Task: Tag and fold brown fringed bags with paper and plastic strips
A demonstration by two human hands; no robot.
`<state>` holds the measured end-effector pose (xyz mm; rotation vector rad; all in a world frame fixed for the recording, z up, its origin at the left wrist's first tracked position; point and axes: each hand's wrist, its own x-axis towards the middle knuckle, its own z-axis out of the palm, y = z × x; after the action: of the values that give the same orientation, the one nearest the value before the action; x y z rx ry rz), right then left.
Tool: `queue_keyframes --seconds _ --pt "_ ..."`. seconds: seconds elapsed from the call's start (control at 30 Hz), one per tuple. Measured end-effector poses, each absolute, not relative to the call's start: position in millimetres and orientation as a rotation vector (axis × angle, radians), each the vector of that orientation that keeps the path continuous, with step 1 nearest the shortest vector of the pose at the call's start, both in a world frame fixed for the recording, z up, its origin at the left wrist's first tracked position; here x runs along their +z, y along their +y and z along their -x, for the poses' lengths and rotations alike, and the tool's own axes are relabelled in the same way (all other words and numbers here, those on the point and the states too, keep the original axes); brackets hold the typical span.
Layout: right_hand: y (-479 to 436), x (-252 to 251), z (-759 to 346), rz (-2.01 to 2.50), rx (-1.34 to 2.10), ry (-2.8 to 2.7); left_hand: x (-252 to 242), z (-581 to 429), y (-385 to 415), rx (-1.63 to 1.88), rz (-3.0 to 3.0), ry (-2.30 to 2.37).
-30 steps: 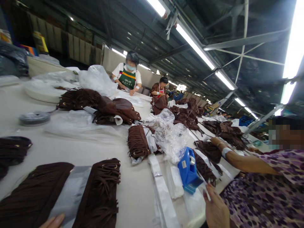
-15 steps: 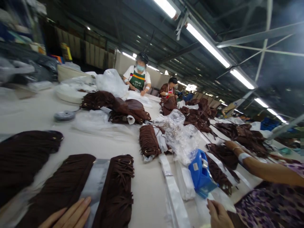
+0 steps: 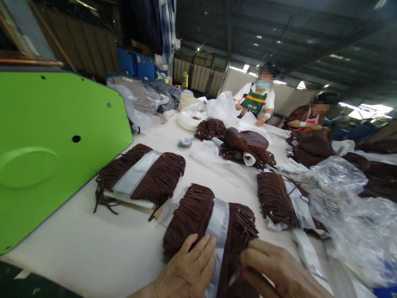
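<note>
A dark brown fringed piece (image 3: 190,219) with small gold eyelets lies on the table before me, a pale grey band (image 3: 218,223) wrapped around its middle. My left hand (image 3: 192,265) rests flat on it, fingers stretched out and fingertips at the band's edge. Over the right-hand part of the same piece, my right hand (image 3: 276,265) is curled with its fingers pressed together. A small shiny bit shows by those fingertips, too blurred to name.
Another banded fringed piece (image 3: 158,174) lies left, beside a bright green panel (image 3: 62,145). A third fringed piece (image 3: 274,198) and crumpled clear plastic (image 3: 341,186) are on the right. Farther back are a grey tape roll (image 3: 185,143) and a person in a green apron (image 3: 252,103).
The view has swung left, bringing in the green panel. My right hand has come from beside the blue tape dispenser to the fringed piece. My left hand stays on the piece.
</note>
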<state>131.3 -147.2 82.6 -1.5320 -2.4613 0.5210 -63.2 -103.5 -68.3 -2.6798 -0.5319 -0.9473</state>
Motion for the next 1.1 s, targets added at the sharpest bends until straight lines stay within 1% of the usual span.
queue_keyframes --seconds 0.1,0.23,0.37,0.47,0.73,0.87,1.0,1.07,1.1 --pt "-112 74 -123 1.574 0.587 -2.639 -68 63 -103 -0.974 2.667 -0.549" --pt "-83 56 -121 1.648 0.524 -2.841 -71 59 -101 -1.065 2.631 -0.578" --pt "-65 48 -117 1.640 0.514 -2.926 -75 56 -99 -1.172 2.592 -0.581" --pt "-56 46 -115 1.653 0.577 -2.945 -76 56 -98 -1.182 2.583 -0.590" --pt "-42 41 -118 1.958 0.917 -2.610 -78 53 -96 -1.228 2.568 -0.600" --pt "-33 31 -128 2.062 0.818 -2.433 -76 55 -97 -1.196 2.585 -0.576" --pt "-28 25 -145 1.920 0.896 -2.321 -75 58 -98 -1.149 2.618 -0.568" --pt "-36 26 -150 1.891 0.835 -2.297 -76 58 -99 -1.150 2.623 -0.573" --pt "-44 27 -150 1.889 0.751 -2.277 -76 58 -99 -1.162 2.615 -0.569"
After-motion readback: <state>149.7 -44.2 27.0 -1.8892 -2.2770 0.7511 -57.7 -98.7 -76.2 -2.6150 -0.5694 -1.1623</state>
